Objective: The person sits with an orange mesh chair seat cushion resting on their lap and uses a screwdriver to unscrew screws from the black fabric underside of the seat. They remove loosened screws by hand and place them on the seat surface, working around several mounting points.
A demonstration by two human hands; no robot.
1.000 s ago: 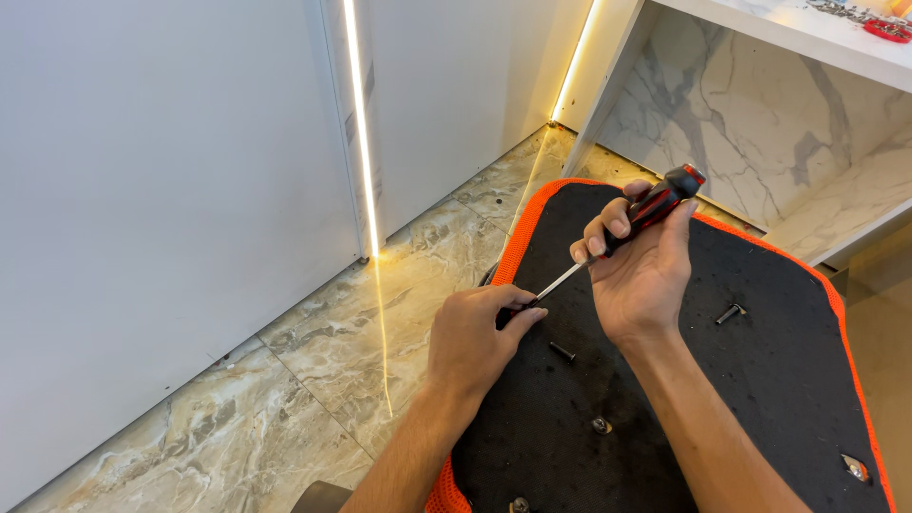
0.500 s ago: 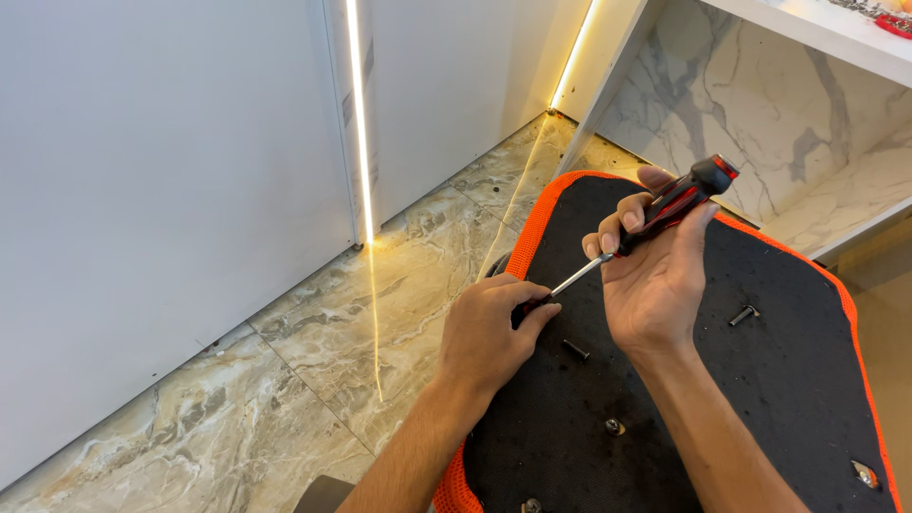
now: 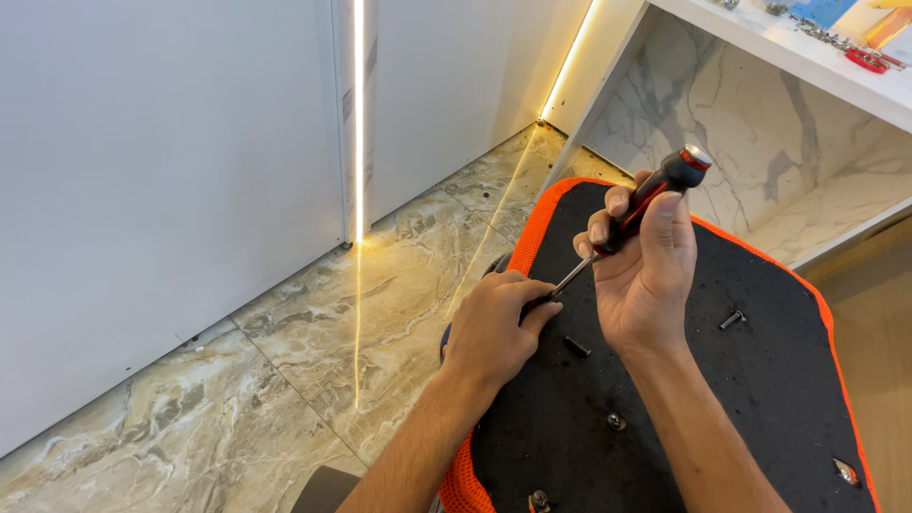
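The right hand [image 3: 646, 275] is wrapped tight around the red-and-black handle of a screwdriver [image 3: 638, 211], which slants down and leftward over the black underside of an orange-edged chair seat [image 3: 760, 380]. Its metal tip meets the left hand [image 3: 496, 328], whose fingers are pinched shut at the shaft's end; what they hold is hidden. A loose black screw [image 3: 577, 347] lies on the seat just below the screwdriver, another screw [image 3: 731, 320] to its right.
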